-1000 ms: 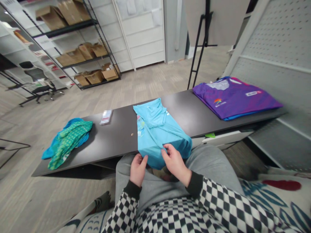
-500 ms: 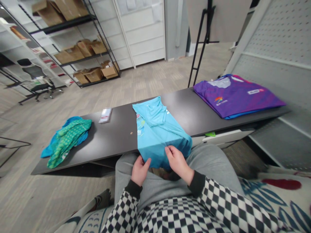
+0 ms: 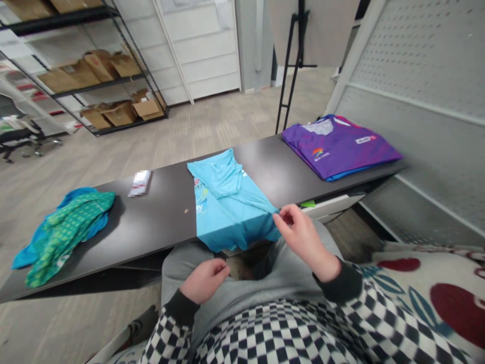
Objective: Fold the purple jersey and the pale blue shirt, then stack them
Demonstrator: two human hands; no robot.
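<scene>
Left hand (image 3: 204, 280): fingers loosely curled, released, holding nothing above the grey trousers (image 3: 246, 278);
Right hand (image 3: 305, 242): fingers (image 3: 293, 210) pinched on the shirt's edge;
Light-blue T-shirt (image 3: 227, 207): lay folded on the dark table (image 3: 162, 222), overhanging its near edge;
Beyond: folded purple jersey (image 3: 337, 146) lay further along.

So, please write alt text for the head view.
A person's right hand pinches the edge of a folded light-blue shirt on a dark table; the left hand is empty over the lap. A folded purple shirt lies beyond.
</scene>
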